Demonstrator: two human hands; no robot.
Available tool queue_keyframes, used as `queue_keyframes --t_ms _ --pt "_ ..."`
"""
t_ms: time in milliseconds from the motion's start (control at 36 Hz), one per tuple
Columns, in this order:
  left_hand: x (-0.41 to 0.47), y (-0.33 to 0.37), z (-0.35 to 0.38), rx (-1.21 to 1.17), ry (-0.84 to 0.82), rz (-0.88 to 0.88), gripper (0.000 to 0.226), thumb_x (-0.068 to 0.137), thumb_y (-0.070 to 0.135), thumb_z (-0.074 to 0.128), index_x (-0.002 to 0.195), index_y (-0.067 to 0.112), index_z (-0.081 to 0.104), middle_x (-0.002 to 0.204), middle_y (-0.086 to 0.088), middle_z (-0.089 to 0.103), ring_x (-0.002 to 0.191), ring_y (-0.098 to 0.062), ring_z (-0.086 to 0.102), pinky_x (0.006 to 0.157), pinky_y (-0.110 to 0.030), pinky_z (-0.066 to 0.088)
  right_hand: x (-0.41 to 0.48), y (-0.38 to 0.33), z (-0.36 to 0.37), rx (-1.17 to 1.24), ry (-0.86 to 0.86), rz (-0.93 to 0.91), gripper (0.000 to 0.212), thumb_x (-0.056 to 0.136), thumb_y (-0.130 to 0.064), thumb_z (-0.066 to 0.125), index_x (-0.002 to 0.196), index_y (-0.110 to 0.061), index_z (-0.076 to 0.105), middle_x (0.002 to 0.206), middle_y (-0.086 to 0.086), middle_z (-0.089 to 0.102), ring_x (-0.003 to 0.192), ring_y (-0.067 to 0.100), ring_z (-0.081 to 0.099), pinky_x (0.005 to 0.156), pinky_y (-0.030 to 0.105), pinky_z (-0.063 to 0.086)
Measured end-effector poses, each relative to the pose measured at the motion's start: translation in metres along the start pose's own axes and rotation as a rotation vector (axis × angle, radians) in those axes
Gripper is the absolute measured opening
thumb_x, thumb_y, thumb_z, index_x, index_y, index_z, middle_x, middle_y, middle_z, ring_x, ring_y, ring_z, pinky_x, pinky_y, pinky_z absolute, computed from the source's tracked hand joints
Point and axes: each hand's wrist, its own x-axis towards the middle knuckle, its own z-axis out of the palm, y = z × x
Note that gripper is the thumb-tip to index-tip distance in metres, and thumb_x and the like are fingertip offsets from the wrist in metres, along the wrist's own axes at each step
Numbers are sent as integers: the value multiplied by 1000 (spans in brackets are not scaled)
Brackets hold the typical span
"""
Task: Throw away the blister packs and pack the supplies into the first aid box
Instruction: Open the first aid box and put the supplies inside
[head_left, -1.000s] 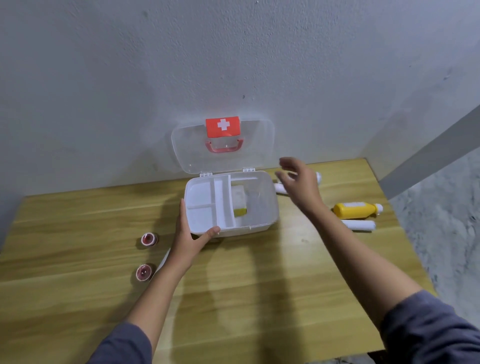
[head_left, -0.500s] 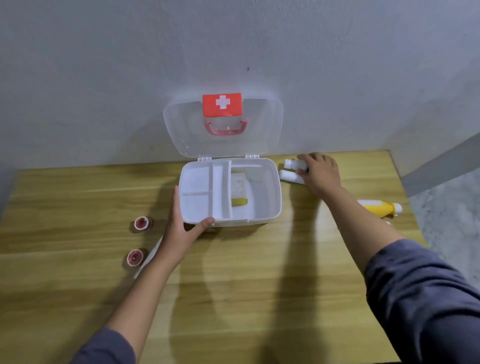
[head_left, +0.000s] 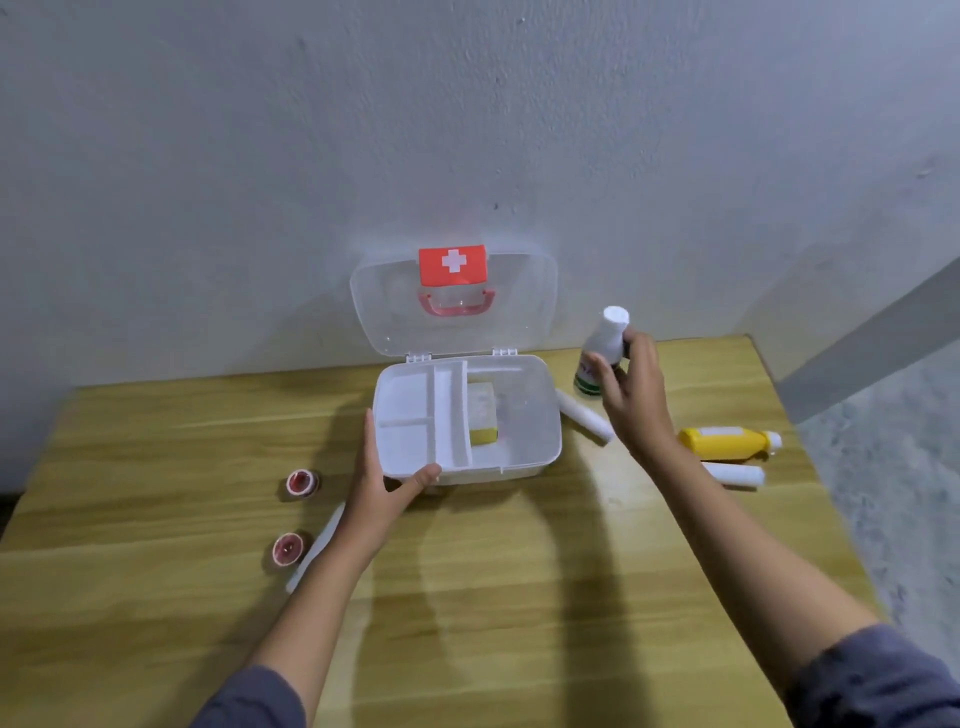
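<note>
Landmark: white plastic first aid box (head_left: 524, 457), lid open and upright against the grey wall (head_left: 467, 130), red cross label and red handle on the lid. Box sits on the wooden table (head_left: 519, 597), approx. centre, toward the wall.

Inside box: white divider tray in the L part; yellow-and-white rectangular packet (head_left: 483, 421) in the larger R compartment, against the tray.

L hand (head_left: 384, 488): clasps the box's front-L corner, thumb on the front rim, fingers along the L wall.

R hand (head_left: 636, 395): wrapped around a small white plastic bottle with green label (head_left: 602, 353), raised off the table just R of the box, cap up, slightly tilted.

R of box: white roll (head_left: 584, 421) touching or just beside the R wall, partly behind the R hand. Further R: yellow plastic bottle w/ white cap (head_left: 727, 442) on its side; second white roll (head_left: 737, 474) just in front of it.

L of box: two small round red containers (head_left: 301, 483), (head_left: 287, 548); a white stick-shaped item (head_left: 314, 556), partly hidden by the L forearm, type unclear.
</note>
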Motion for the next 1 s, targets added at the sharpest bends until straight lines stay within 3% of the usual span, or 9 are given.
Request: queue_keyframes --t_ms 56,194,250,389,556,639,750,889,1000 --pt "-2 5 1 6 -2 7 113 55 67 73 139 54 -2 156 14 13 142 -8 19 115 -46 24 -13 -16 3 66 -13 -26 22 85 -29 54 101 -15 50 92 0 46 87 17 46 77 39 46" --pt "-4 9 2 26 12 11 119 54 63 70 145 38 -2 150 17 15 137 -4 19 114 -37 23 -49 -39 26 44 -244 -64 21 86 -35 53 98 -19 49 90 -18 45 86 19 50 76 48 52" --pt "-5 9 2 32 13 13 121 53 63 70 146 35 -3 151 14 14 135 -1 16 111 -31 21 -59 -41 36 -15 -330 -70 19 87 -32 54 99 -19 49 92 -15 48 89 15 49 81 45 51" --pt "-6 11 1 36 7 37 120 56 59 70 147 30 -1 155 10 12 138 -2 15 113 -31 19 -70 -45 59 -164 -483 -7 38 89 -25 56 123 -11 47 123 8 56 112 23 53 92 38 47" --pt "-4 10 1 56 12 49 117 58 57 71 147 29 0 156 9 12 140 -5 15 114 -32 18 -66 -50 70 -277 -514 61 32 89 -24 56 115 -7 52 114 13 62 106 30 55 83 35 44" --pt "-4 10 1 52 17 69 115 61 55 72 147 29 1 152 14 14 138 -3 16 112 -29 19 -65 -52 66 -278 -533 70 38 88 -25 58 122 -9 51 120 13 60 111 28 55 87 35 44" --pt "-3 10 3 53 27 91 107 71 38 75 147 28 1 148 15 13 135 0 13 110 -27 16 -62 -52 43 -204 -451 39 46 87 -30 61 128 -13 50 131 2 57 122 16 51 99 28 40" --pt "-2 9 2 50 30 82 111 66 49 76 147 30 2 152 13 14 137 -3 16 112 -30 18 -52 -20 -10 -176 -194 41 38 83 -21 67 118 -9 59 122 5 64 114 19 57 97 24 40" --pt "0 7 0 36 26 64 112 58 61 73 145 36 7 155 9 19 141 -9 21 115 -44 23 -48 23 -56 -250 -78 172 41 81 -14 69 119 -4 57 123 12 62 118 26 54 93 23 36"
